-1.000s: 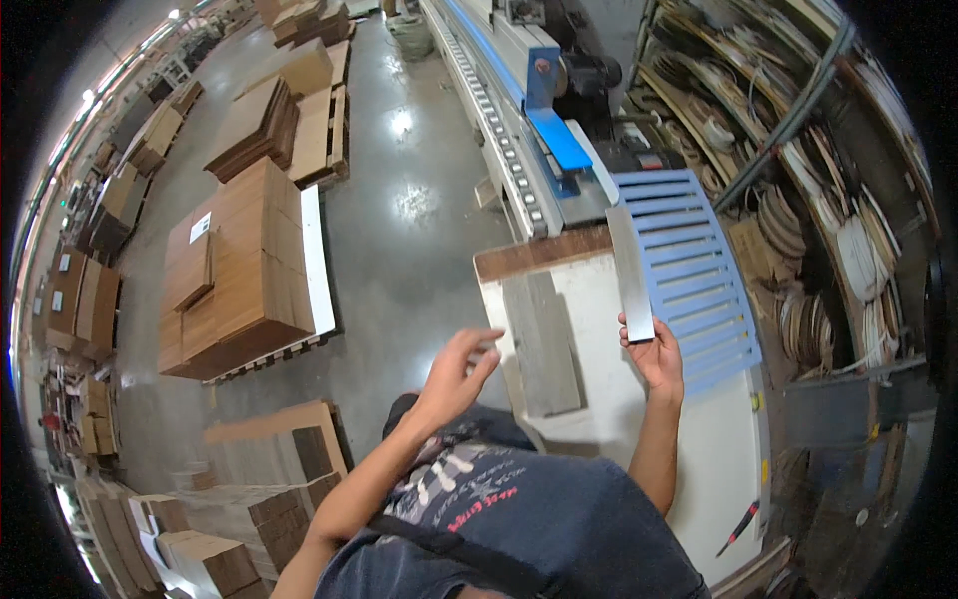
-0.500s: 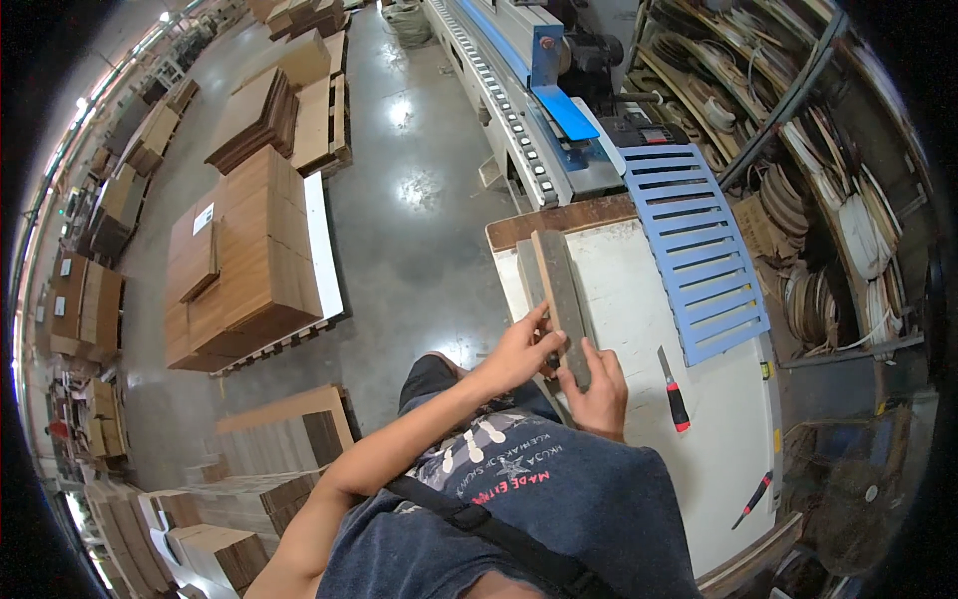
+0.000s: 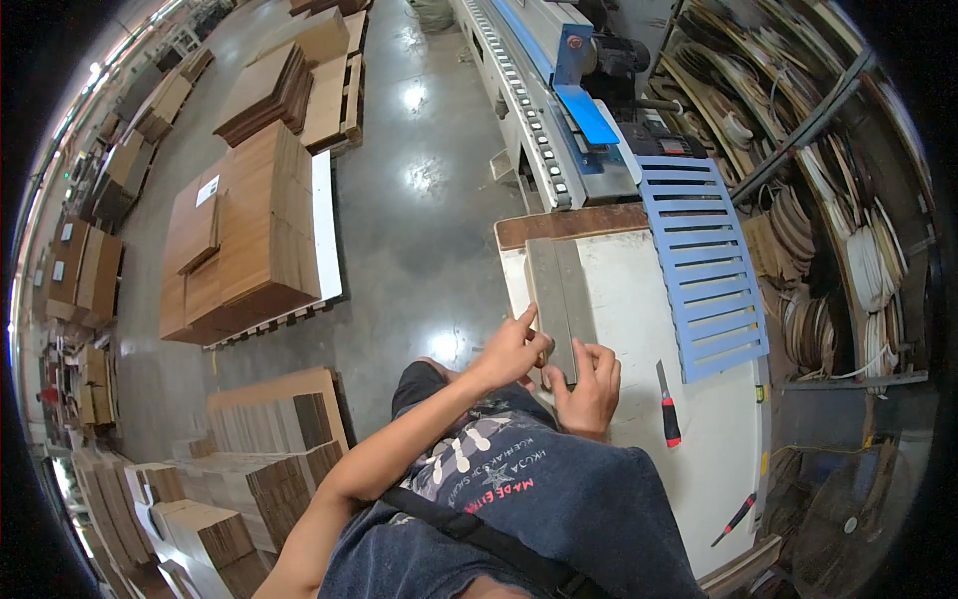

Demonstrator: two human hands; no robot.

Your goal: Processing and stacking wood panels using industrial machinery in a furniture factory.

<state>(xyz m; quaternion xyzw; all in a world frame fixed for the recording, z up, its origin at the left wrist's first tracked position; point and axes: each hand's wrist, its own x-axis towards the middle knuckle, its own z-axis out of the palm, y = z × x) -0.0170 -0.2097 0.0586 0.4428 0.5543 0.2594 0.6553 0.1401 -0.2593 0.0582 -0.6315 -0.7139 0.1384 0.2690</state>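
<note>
Two narrow grey-brown wood strips (image 3: 547,275) lie lengthwise, side by side, on a white-topped table (image 3: 634,299). My left hand (image 3: 514,351) is at the left edge of their near part. Its index finger points out along that edge while the other fingers curl around something small and dark, mostly hidden. My right hand (image 3: 587,389) grips the near end of the strips, with the thumb on the left and the fingers on the right. Right of it lies a knife (image 3: 670,414) with a red-and-black handle.
A second red-and-black tool (image 3: 736,519) lies near the table's right edge. A blue slatted panel (image 3: 704,265) covers the far right. Beyond stands a long machine (image 3: 529,120). Shelves of coiled edging (image 3: 798,220) rise at right. Stacked brown panels (image 3: 244,230) stand on the floor at left.
The strip that was tilted up, showing its pale edge, now lies flat beside the other. My left hand has shifted slightly nearer and straightened its index finger. The right hand has moved slightly left.
</note>
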